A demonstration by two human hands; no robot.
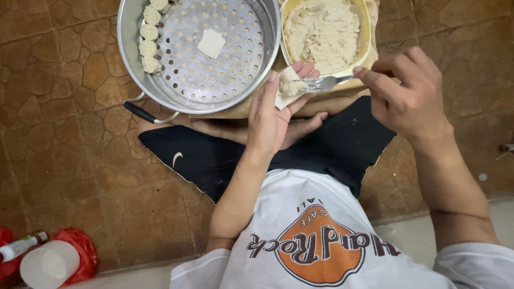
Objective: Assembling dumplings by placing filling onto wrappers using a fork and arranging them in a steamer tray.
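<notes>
Cupping wrapper (289, 88) in left hand (273, 115) | right hand (409, 96) fingers pinching fork (321, 83)

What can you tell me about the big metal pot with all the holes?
The steamer pot is round, shiny grey metal, seen from above on the brown tiled floor. Its flat insert is full of small holes. Five finished dumplings line its left wall, and one square wrapper lies near the middle. A wire handle with a black grip sticks out below.

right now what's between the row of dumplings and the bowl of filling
In the head view, the steamer tray's bare perforated floor with one loose square wrapper lies between the dumplings and the bowl.
</notes>
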